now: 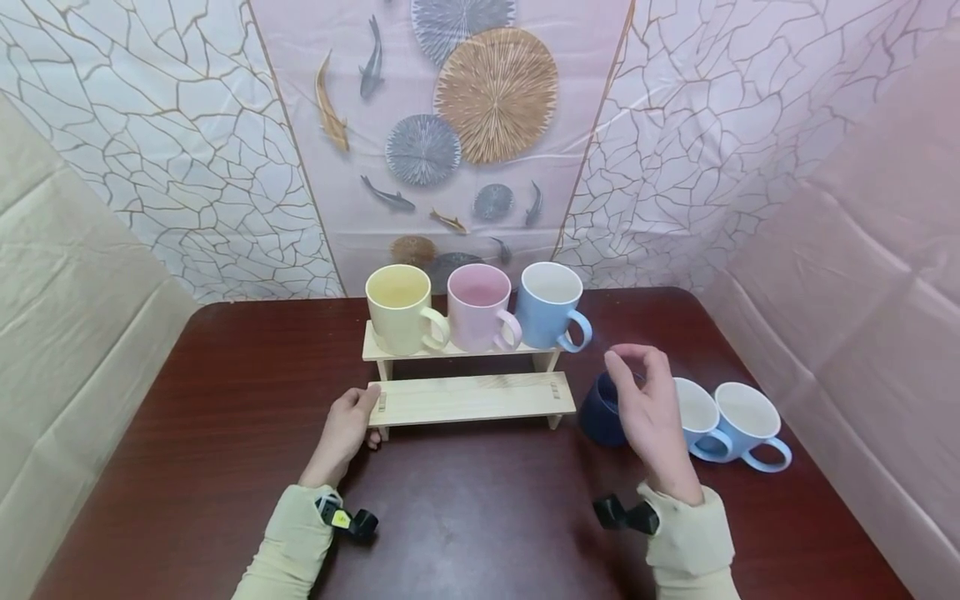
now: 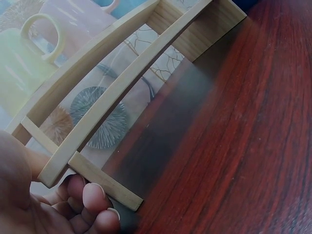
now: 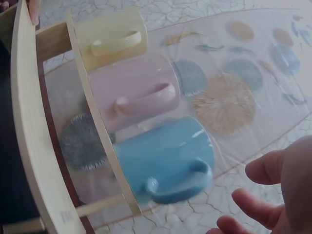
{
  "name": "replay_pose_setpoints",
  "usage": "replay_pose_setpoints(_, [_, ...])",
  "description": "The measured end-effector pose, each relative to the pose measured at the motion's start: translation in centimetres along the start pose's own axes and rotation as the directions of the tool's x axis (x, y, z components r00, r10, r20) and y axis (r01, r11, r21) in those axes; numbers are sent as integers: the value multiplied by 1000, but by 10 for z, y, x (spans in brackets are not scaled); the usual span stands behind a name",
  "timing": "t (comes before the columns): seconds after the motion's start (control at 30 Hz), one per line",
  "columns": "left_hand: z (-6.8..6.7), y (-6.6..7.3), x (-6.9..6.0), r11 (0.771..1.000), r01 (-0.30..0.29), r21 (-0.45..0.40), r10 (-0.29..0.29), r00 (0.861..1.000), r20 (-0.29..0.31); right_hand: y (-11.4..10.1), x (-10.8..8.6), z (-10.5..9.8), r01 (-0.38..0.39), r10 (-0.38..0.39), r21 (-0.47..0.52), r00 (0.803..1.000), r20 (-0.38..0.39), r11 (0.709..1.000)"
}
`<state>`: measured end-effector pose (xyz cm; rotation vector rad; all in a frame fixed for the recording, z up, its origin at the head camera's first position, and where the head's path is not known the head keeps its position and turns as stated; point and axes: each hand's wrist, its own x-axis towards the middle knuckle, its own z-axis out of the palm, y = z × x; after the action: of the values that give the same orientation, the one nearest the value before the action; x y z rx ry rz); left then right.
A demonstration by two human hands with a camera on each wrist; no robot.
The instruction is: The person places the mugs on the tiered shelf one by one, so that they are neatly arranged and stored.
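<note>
A two-step wooden rack (image 1: 465,398) stands on the table. My left hand (image 1: 347,429) grips the left end of its lower board, thumb on top and fingers curled beside the leg, as the left wrist view shows. On the upper board stand a yellow mug (image 1: 397,321), a pink mug (image 1: 474,325) and a light blue mug (image 1: 543,312), handles to the right. My right hand (image 1: 652,417) hovers to the right of the rack, in front of the light blue mug. Nothing is between its parted thumb and fingers (image 3: 261,207). It partly hides a dark blue mug (image 1: 600,414).
Two more light blue mugs, one nearer (image 1: 693,404) and one farther right (image 1: 750,412), stand side by side right of my right hand. The dark reddish table (image 1: 480,517) ends at a patterned backdrop (image 1: 225,150); pale padded panels (image 1: 862,333) flank it.
</note>
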<state>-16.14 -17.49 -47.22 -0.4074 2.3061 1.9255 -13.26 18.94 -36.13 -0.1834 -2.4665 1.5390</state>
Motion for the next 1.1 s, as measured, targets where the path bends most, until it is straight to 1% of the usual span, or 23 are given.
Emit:
replay_pose_setpoints(0.1, [0,0,1,1000,-1,-4,1,1000,0,8,-11,-9,18,-19,-39,999,-30,999])
replay_pose_setpoints(0.2, [1,0,1,1000,-5,-11,5,1000,-4,19,-22,-16,15,-23,-79,995,-98,997])
replay_pose_setpoints(0.23, [1,0,0,1000,-7,-10,7,1000,-4,24,-25,-18,11,-21,-79,992,-125,997])
replay_pose_setpoints(0.3, [1,-1,1,1000,-6,-11,6,1000,-6,34,-31,-22,3,-17,-76,983,-184,997])
replay_pose_setpoints(0.4, [1,0,1,1000,-5,-8,5,1000,-9,48,-38,-26,-5,-16,-80,964,-266,997])
replay_pose_setpoints(0.5, [1,0,1,1000,-6,-6,6,1000,-11,60,-41,-28,-7,-27,-107,949,-315,994])
replay_pose_setpoints(0.57, [1,0,1,1000,-7,-6,7,1000,-11,66,-43,-29,-6,-37,-131,945,-325,991])
replay_pose_setpoints(0.7, [1,-2,1,1000,-3,-1,3,1000,-9,77,-46,-27,-3,-53,-173,945,-322,985])
replay_pose_setpoints(0.83, [0,-2,1,1000,-3,3,3,1000,-11,83,-49,-23,45,-114,-212,939,-326,976])
replay_pose_setpoints(0.93, [0,-2,1,1000,-5,2,5,1000,-14,86,-51,-20,61,-141,-242,934,-329,968])
replay_pose_setpoints(1.1, [0,-1,1,1000,-6,3,6,1000,-12,90,-54,-17,44,-134,-286,943,-305,957])
